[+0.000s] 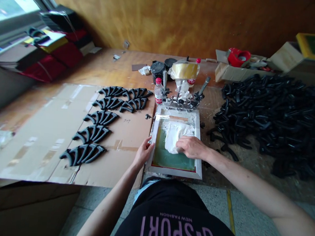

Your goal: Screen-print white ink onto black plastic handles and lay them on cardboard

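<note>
Cardboard box [230, 73] with red tape roll [238, 58] inside

The one view looks from the wearer's head, forward and down onto the bench [117, 70]. The frame [199, 173] sits close below, the wall [153, 20] beyond it.

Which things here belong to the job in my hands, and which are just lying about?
In use: frame, left hand at its edge; white cloth, under right hand; black curved pieces, probably.
Lying about, seemingly: red tape roll, bottles, open box.
</note>
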The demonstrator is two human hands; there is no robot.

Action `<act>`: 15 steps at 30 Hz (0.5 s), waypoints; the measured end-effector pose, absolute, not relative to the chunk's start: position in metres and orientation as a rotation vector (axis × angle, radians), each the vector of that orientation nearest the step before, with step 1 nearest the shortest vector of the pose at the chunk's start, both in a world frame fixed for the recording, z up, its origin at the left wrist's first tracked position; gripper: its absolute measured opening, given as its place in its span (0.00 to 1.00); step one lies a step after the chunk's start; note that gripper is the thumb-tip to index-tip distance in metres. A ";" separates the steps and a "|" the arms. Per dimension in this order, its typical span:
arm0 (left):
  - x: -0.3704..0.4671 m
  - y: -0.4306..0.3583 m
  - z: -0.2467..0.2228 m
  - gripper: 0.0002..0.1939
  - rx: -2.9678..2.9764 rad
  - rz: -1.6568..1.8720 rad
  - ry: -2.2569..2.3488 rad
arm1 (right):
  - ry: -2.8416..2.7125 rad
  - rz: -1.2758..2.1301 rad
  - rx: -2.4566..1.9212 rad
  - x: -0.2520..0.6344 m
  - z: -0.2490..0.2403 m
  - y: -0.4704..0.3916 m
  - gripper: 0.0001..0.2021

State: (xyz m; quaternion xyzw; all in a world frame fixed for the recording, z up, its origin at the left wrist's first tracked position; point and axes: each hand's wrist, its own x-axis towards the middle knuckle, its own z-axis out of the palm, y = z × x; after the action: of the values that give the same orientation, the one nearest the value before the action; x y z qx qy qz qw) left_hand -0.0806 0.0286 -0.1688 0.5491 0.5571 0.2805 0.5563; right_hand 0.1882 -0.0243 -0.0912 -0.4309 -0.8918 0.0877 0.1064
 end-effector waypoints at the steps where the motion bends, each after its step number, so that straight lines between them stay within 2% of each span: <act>1: -0.080 0.029 -0.167 0.35 1.284 0.663 1.320 | -2.569 0.233 -1.318 0.187 -0.092 -0.022 0.08; 5: -0.079 0.029 -0.164 0.37 1.261 0.655 1.332 | -2.481 0.108 -1.363 0.179 -0.105 -0.030 0.12; 11: -0.079 0.028 -0.151 0.38 1.242 0.644 1.314 | -2.442 0.251 -1.392 0.178 -0.091 -0.018 0.07; 15: -0.080 0.026 -0.110 0.38 1.221 0.680 1.270 | -2.153 0.180 -1.671 0.192 -0.056 0.039 0.21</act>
State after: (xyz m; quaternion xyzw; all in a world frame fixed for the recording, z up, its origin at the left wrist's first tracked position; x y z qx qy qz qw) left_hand -0.0801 0.0264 -0.1097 0.5239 0.5446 0.2919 0.5863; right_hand 0.1916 0.0395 -0.0564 -0.5989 -0.7718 0.0645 0.2037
